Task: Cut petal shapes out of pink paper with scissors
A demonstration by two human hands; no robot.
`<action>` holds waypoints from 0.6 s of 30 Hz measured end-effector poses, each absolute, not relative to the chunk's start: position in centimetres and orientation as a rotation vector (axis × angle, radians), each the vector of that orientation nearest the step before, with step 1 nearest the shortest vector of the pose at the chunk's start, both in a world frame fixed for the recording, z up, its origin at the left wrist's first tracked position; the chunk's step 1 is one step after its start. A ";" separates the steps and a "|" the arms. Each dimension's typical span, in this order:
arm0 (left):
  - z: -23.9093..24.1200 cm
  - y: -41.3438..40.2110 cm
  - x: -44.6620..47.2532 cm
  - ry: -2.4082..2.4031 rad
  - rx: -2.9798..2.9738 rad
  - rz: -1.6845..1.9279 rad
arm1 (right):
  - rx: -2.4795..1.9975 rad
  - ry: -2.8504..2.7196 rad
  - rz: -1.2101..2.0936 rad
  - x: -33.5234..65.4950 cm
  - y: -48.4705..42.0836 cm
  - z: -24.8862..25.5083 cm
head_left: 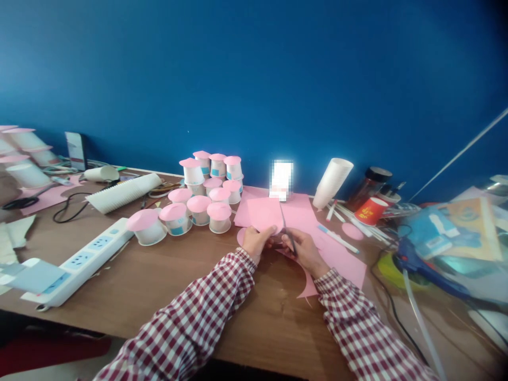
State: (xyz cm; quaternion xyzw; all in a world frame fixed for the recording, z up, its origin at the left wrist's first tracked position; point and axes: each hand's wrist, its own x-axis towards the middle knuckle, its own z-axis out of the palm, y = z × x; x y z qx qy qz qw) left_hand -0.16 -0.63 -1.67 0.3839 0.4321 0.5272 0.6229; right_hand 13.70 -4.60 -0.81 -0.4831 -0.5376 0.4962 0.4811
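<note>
A square-cornered piece of pink paper (263, 212) is pinched in my left hand (259, 241), thumb on top. My right hand (304, 250) is closed on a pair of scissors (283, 216), whose dark blade stands up against the paper's right edge. Part of the scissors' handle is hidden by my fingers. Below my hands a curved pink offcut (308, 286) hangs over the brown table (273, 328). More pink sheets (341, 259) lie under and behind my hands. A marker pen (338, 239) rests on the right-hand sheet.
Several white paper cups with pink paper tops (218, 211) stand to the left, some stacked. A power strip (79, 264) lies at front left. Stacked cups (332, 182), a red cup (371, 210), a blue glue gun (428, 270) and cables are on the right. A blue wall rises behind.
</note>
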 end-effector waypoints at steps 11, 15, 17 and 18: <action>-1.2 -0.7 -0.2 0.973 0.860 1.209 | -1.197 -1.302 1.203 13.6 -4.6 -0.7; -1.1 -0.8 -0.2 0.980 0.848 1.210 | -1.198 -1.311 1.192 13.6 -4.7 -0.5; -1.1 -0.8 -0.2 0.990 0.852 1.210 | -1.199 -1.321 1.189 13.6 -4.6 -0.5; -1.1 -0.8 -0.2 0.995 0.855 1.210 | -1.202 -1.324 1.187 13.7 -4.6 -0.5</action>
